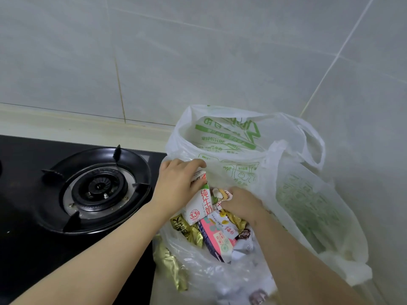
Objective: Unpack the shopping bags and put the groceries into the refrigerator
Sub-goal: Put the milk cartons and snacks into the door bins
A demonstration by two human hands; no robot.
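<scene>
Item: plastic shopping bag (pixel 242 137), white and translucent with green print, standing on a pale worktop (pixel 66 126) in the corner formed by two faces of tiled wall (pixel 198 51). Its mouth gapes upward, the far rim is upright, and one handle loop (pixel 312 142) leans toward the right-hand wall. To the right hangs more of the same printed plastic (pixel 308 205); whether it is a fold or a separate bag cannot be told. The bag's left rim lies against the right edge of a black glass hob (pixel 26 216), and its lower left bulge overlaps that edge. Contents: milk carton (pixel 201 203), white with red characters and a green stripe, tilted, its upper end at the left rim of the mouth; gold foil packets (pixel 191 232) beneath it; a pink-and-white pack (pixel 218 236) at the centre; smaller wrapped pieces below, blurred. The left hand (pixel 178 183) grasps the top of the carton, fingers curled over it. The right hand (pixel 240 203) is inside the mouth, fingers bent against a small printed packet (pixel 221 194); whether it grips the packet cannot be told. Surroundings: burner (pixel 99 188) with raised pan prongs, just beside the left forearm. Open room lies above the bag mouth and leftward over the hob; walls close the rear and the right.
</scene>
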